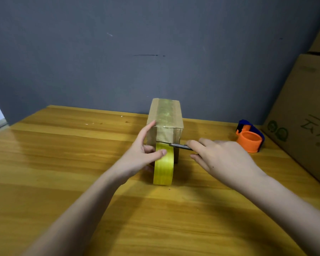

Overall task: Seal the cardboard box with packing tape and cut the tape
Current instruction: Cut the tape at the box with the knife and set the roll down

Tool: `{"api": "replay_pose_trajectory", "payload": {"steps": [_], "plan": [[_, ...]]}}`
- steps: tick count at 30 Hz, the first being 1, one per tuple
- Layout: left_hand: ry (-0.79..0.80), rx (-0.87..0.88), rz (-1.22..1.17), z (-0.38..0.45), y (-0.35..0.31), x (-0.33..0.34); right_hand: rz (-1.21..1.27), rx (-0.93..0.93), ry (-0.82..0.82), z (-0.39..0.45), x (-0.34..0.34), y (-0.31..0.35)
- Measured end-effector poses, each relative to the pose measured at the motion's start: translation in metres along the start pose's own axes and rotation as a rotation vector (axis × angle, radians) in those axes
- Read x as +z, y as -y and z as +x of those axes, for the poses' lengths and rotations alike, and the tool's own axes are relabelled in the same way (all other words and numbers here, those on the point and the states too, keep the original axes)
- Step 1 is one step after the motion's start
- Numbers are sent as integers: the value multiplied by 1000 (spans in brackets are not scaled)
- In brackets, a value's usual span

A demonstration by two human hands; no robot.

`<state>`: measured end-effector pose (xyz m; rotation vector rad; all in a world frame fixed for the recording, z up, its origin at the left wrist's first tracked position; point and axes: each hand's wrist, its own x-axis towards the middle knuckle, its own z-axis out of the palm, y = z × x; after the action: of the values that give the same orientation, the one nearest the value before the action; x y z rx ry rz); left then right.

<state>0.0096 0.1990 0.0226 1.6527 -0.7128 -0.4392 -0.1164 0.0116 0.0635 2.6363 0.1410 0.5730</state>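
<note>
A: Small brown cardboard box [164, 124] sits mid-table, taped. Left hand [142, 154] pinches yellow packing-tape roll [163, 166] at its near face.

B: Right hand [222, 157] clamps thin metal blade [179, 146]. Keep tape taut, slice leftward.

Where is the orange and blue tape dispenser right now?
In the head view, the tape dispenser sits on the wooden table at the right, beyond the right hand and beside the large cardboard carton.
</note>
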Motion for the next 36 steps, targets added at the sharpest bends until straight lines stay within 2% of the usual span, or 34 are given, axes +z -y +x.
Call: {"api": "replay_pose_trajectory", "payload": {"steps": [7,17,36], "plan": [[-15,7,-19,-2,-3,1,-98,-49,-82,8,-6,1],[-20,0,-5,-4,-5,1,-192,-23,-60,11,6,8],[-9,10,-12,-5,-6,0,-151,52,-20,-8,20,-10]]}}
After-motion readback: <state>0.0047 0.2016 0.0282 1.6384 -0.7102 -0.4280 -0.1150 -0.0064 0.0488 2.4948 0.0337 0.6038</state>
